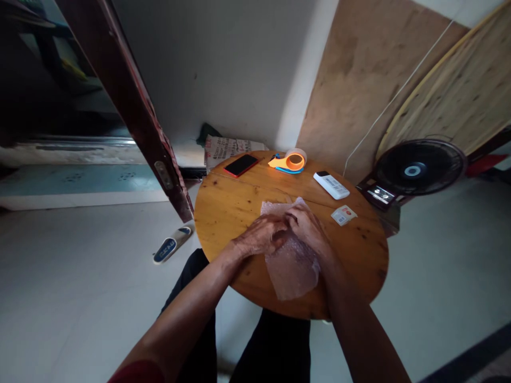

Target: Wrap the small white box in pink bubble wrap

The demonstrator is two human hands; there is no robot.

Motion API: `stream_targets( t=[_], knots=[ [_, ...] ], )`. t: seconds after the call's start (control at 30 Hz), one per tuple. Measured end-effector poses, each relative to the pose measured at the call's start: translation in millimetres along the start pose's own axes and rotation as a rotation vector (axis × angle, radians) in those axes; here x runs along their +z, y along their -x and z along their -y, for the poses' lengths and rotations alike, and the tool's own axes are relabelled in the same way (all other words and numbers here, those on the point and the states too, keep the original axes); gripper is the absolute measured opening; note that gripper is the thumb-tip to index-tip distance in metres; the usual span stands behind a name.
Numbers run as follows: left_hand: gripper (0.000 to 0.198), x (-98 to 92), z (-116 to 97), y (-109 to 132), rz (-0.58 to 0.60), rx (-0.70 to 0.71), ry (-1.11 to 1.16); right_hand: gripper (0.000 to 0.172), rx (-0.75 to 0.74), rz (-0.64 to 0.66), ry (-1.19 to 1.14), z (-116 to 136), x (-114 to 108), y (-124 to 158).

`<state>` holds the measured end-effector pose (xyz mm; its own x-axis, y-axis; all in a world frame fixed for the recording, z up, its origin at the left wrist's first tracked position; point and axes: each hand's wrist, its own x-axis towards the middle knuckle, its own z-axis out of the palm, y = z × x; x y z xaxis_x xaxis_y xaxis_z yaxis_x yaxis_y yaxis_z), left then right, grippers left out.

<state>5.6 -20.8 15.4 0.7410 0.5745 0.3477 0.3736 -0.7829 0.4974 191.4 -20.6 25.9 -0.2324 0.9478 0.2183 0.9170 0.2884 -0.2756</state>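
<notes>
A sheet of clear bubble wrap point(293, 268) lies on the round wooden table point(223, 207), reaching from the table's middle toward its near edge. My left hand point(261, 238) and my right hand point(309, 226) meet on top of it, fingers curled and pressed into the wrap. Whether something is folded inside the wrap under my hands is hidden.
At the table's far side lie a red-edged phone point(240, 165), an orange tape dispenser point(290, 161), a white remote point(331, 185) and a small card point(344, 215). A black fan point(417, 170) stands on the floor at right. A slipper point(171, 244) and a dark door point(131, 101) are at left.
</notes>
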Motion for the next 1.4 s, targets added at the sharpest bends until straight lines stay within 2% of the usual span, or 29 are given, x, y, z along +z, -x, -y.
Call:
stream_targets(
  t=[0.17,0.33,0.53,0.7,0.83,1.07,1.4],
  knots=[
    [0.013,0.3,2,1,-0.003,-0.040,-0.080,0.023,0.070,-0.011,0.032,-12,2,-1],
    [0.008,-1.1,6,2,-0.057,-0.133,-0.131,0.025,0.120,0.003,0.013,-17,3,-1],
    [0.009,-1.5,9,1,-0.082,-0.213,-0.144,0.023,0.047,-0.047,-0.013,-11,5,-2],
    [0.011,-2.9,6,0,-0.048,-0.225,-0.171,0.024,-0.003,-0.078,0.001,2,1,0],
    [0.011,-2.2,4,0,-0.029,-0.207,-0.202,0.027,-0.055,-0.113,-0.011,2,4,0],
    [0.013,0.8,6,0,-0.051,-0.189,-0.178,0.030,-0.100,-0.007,-0.047,-9,19,-3],
    [0.016,-2.4,15,0,-0.133,-0.348,-0.250,0.021,-0.048,-0.044,-0.020,-4,1,1]
  ],
)
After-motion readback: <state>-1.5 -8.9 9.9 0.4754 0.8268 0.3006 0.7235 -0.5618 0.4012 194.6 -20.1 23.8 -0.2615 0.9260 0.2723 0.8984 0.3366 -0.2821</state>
